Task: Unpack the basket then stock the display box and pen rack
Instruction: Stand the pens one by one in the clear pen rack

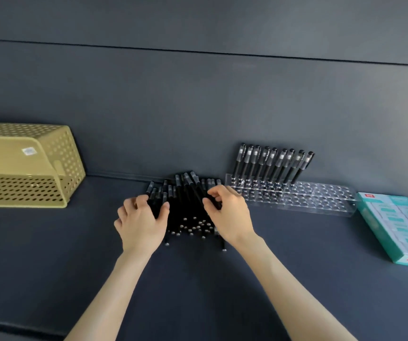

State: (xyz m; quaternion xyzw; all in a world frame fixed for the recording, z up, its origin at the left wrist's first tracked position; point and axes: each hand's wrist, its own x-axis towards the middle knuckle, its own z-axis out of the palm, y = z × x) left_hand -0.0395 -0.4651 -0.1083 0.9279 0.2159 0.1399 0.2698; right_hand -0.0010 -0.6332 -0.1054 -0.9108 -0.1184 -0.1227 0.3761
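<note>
A pile of several black pens [185,207] lies on the dark shelf, caps toward the wall. My left hand [141,222] rests on the pile's left side with fingers spread over the pens. My right hand [230,215] is on the pile's right side, fingers curled around a few pens. A clear acrylic pen rack [294,195] stands to the right against the wall, with several black pens [271,163] upright in its left back holes. A teal display box [399,225] filled with white packets lies at the far right. The yellow perforated basket [23,166] lies tipped on its side at the left.
The dark wall [198,107] rises right behind the pens and rack. The shelf's front edge [13,326] runs along the lower left. Bare shelf surface stretches between the basket and the pen pile.
</note>
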